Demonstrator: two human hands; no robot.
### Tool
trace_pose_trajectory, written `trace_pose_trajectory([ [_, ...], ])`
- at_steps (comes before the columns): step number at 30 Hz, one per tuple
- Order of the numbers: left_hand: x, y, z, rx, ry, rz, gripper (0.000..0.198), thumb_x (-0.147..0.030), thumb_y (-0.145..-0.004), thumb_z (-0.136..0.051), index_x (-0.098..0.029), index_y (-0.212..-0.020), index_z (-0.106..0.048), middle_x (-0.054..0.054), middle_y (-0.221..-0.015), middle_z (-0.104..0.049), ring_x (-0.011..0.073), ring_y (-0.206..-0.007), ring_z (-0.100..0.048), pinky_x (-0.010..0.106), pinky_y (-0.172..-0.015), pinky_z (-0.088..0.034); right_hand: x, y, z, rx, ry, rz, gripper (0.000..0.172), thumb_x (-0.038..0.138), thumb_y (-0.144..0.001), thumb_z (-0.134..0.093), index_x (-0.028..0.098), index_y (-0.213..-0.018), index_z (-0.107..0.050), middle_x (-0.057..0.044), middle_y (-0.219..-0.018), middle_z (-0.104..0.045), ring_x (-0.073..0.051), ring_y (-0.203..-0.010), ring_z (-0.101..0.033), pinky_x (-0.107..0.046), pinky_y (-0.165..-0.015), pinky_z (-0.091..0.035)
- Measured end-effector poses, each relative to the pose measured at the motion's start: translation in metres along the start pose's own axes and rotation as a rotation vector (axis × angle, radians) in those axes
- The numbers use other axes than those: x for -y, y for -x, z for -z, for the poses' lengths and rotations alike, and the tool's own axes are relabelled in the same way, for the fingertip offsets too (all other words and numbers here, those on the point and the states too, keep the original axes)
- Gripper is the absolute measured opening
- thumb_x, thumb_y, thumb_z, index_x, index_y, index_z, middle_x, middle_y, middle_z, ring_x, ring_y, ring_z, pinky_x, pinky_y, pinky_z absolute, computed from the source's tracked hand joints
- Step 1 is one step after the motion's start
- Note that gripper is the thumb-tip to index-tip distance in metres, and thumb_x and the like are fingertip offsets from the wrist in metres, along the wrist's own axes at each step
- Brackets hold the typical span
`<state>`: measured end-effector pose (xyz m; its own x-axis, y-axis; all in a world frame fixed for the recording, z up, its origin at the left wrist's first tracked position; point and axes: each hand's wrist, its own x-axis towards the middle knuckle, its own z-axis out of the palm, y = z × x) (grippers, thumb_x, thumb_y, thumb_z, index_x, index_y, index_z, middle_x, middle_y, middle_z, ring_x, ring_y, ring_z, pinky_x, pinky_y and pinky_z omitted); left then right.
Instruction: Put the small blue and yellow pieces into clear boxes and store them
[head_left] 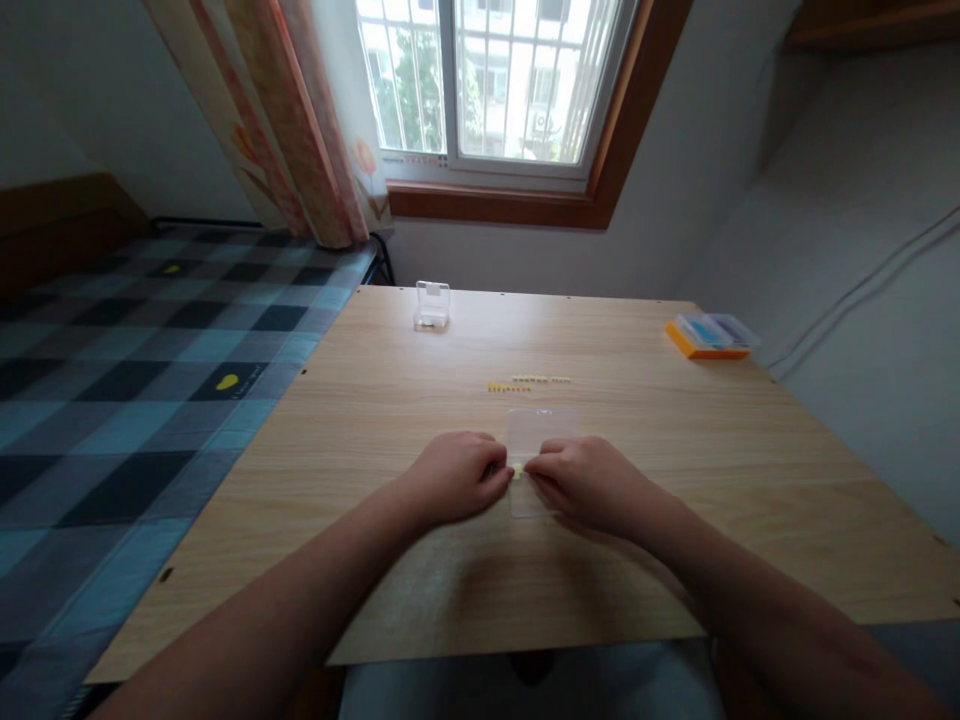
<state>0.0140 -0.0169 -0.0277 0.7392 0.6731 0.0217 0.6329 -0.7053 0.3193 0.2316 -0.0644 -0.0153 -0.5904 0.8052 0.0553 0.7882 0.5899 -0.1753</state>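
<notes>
Over a clear plastic sheet (541,425) my two hands meet fingertip to fingertip. A small pale-yellow piece (517,471) shows in the narrow gap between them. My left hand (459,478) is closed, its thumb and fingertips pinched against that piece. My right hand (592,482) is closed in a pinch too, its tips right beside the piece's other side; what they hold, if anything, is too small to make out. Just beyond the sheet lie a row of tiny yellow pieces (508,387) and a row of tiny pale pieces (531,379).
An open clear plastic box (432,310) stands at the table's far left. Near the far right edge sits an orange case with a clear lid (711,337). The wooden table (360,420) borders a bed with a checked cover (165,390); a window is behind.
</notes>
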Motion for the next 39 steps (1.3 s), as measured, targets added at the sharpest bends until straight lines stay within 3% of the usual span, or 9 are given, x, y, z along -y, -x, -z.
trace_pose_trajectory([
  [3, -0.001, 0.000, 0.002, 0.010, 0.003, 0.030, 0.026, -0.033, -0.092, -0.052, -0.020, -0.071, -0.062, 0.002, -0.076, -0.067, 0.0178, -0.070, -0.058, 0.030, -0.062, -0.035, -0.004, 0.006, 0.011, -0.222, -0.117, 0.106, 0.018, 0.019, -0.095, -0.058, 0.020, -0.092, -0.076, -0.002, -0.079, -0.071, -0.013, -0.066, -0.062, -0.026, -0.061, -0.038],
  [6, -0.001, 0.000, 0.003, 0.028, 0.022, 0.046, 0.027, -0.034, -0.092, -0.052, -0.020, -0.072, -0.063, 0.003, -0.077, -0.067, 0.0178, -0.071, -0.058, 0.030, -0.063, -0.035, -0.020, 0.010, 0.021, -0.629, -0.219, 0.144, 0.017, 0.019, -0.094, -0.059, 0.020, -0.100, -0.075, 0.000, -0.071, -0.067, -0.011, -0.060, -0.057, -0.024, -0.059, -0.041],
  [8, 0.001, -0.001, 0.002, 0.038, 0.029, 0.041, 0.027, -0.034, -0.093, -0.052, -0.020, -0.072, -0.064, 0.003, -0.078, -0.067, 0.0178, -0.071, -0.058, 0.030, -0.063, -0.036, -0.038, 0.010, 0.024, -0.836, -0.203, 0.056, 0.016, 0.020, -0.093, -0.060, 0.021, -0.098, -0.075, 0.001, -0.065, -0.064, -0.012, -0.056, -0.054, -0.025, -0.058, -0.043],
  [10, 0.002, -0.001, 0.002, 0.041, 0.035, 0.032, 0.028, -0.035, -0.093, -0.052, -0.020, -0.073, -0.064, 0.003, -0.078, -0.067, 0.0181, -0.071, -0.058, 0.030, -0.063, -0.036, -0.059, 0.008, 0.021, -0.910, -0.140, -0.106, 0.018, 0.025, -0.094, -0.058, 0.021, -0.096, -0.076, -0.002, -0.068, -0.066, -0.015, -0.061, -0.056, -0.029, -0.064, -0.047],
  [13, 0.004, -0.002, 0.003, 0.041, 0.073, 0.026, 0.035, -0.037, -0.098, -0.045, -0.020, -0.072, -0.063, 0.004, -0.077, -0.067, 0.0188, -0.072, -0.058, 0.031, -0.065, -0.037, -0.091, -0.001, 0.004, -0.830, -0.101, -0.323, 0.028, 0.027, -0.096, -0.050, 0.019, -0.102, -0.077, -0.010, -0.091, -0.073, -0.024, -0.087, -0.063, -0.039, -0.087, -0.051],
  [18, 0.008, -0.003, 0.006, 0.007, 0.200, 0.078, 0.049, -0.037, -0.103, -0.028, -0.020, -0.067, -0.057, 0.006, -0.074, -0.065, 0.0187, -0.069, -0.057, 0.032, -0.068, -0.039, -0.124, -0.025, -0.041, -0.588, -0.103, -0.401, 0.044, 0.026, -0.093, -0.050, 0.013, -0.131, -0.067, -0.018, -0.131, -0.065, -0.030, -0.124, -0.055, -0.047, -0.111, -0.040],
  [27, 0.028, -0.009, 0.002, -0.145, 0.262, 0.226, 0.057, -0.048, -0.102, -0.020, -0.021, -0.063, -0.052, 0.006, -0.067, -0.062, 0.0203, -0.070, -0.057, 0.033, -0.070, -0.040, -0.124, -0.035, -0.056, -0.338, -0.003, -0.398, 0.047, 0.031, -0.099, -0.050, 0.023, -0.145, -0.058, -0.016, -0.162, -0.036, -0.037, -0.154, -0.019, -0.059, -0.120, -0.026],
  [31, 0.029, -0.009, 0.002, -0.150, 0.257, 0.237, 0.058, -0.049, -0.102, -0.020, -0.021, -0.063, -0.053, 0.005, -0.067, -0.063, 0.0200, -0.069, -0.057, 0.032, -0.068, -0.039, -0.121, -0.035, -0.055, -0.327, -0.014, -0.386, 0.041, 0.031, -0.100, -0.050, 0.026, -0.138, -0.065, -0.014, -0.164, -0.033, -0.037, -0.154, -0.019, -0.061, -0.119, -0.025],
  [39, 0.028, -0.009, 0.003, -0.136, 0.234, 0.250, 0.057, -0.050, -0.102, -0.022, -0.021, -0.063, -0.053, 0.006, -0.066, -0.064, 0.0202, -0.068, -0.058, 0.032, -0.068, -0.040, -0.125, -0.030, -0.053, -0.510, -0.079, -0.281, 0.019, 0.022, -0.089, -0.064, 0.021, -0.095, -0.082, -0.011, -0.157, -0.045, -0.034, -0.151, -0.028, -0.057, -0.120, -0.029],
])
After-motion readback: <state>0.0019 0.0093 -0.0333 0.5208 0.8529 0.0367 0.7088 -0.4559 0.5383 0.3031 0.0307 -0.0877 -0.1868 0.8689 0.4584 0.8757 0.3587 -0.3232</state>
